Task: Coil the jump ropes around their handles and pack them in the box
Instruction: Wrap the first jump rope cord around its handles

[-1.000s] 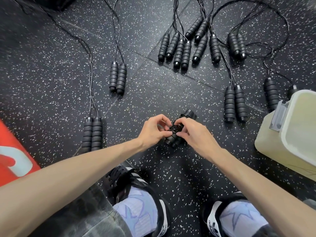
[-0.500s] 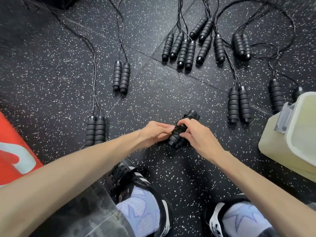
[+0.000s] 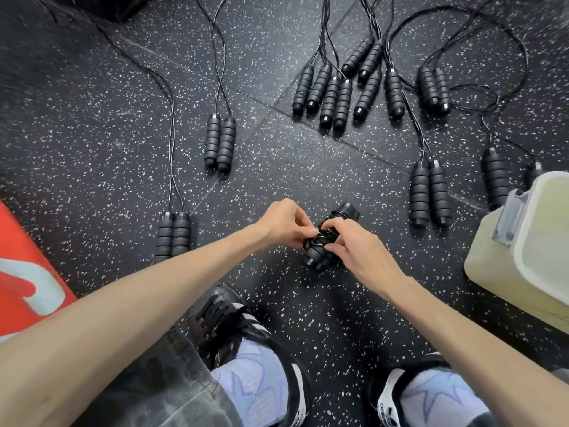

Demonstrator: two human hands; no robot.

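A black jump rope (image 3: pixel 320 257) with its cord coiled around its paired ribbed handles lies tilted on the speckled floor at centre. My left hand (image 3: pixel 284 224) pinches the cord at the bundle's middle from the left. My right hand (image 3: pixel 354 246) grips the same bundle from the right, fingers over the coils. A pale plastic box (image 3: pixel 523 251) stands open at the right edge. Several uncoiled jump ropes lie beyond, such as a pair of handles (image 3: pixel 220 143) at centre left and a cluster of handles (image 3: pixel 335 94) at the back.
Another pair of handles (image 3: pixel 174 235) lies by my left forearm, and one pair of handles (image 3: pixel 429 192) sits near the box. A red mat (image 3: pixel 24 272) fills the left edge. My two shoes (image 3: pixel 234 322) rest on the black speckled floor below the hands.
My left hand flattened against the bundle half a second ago and has now lifted its fingers back into a pinch on the cord. The bundle stays in place.
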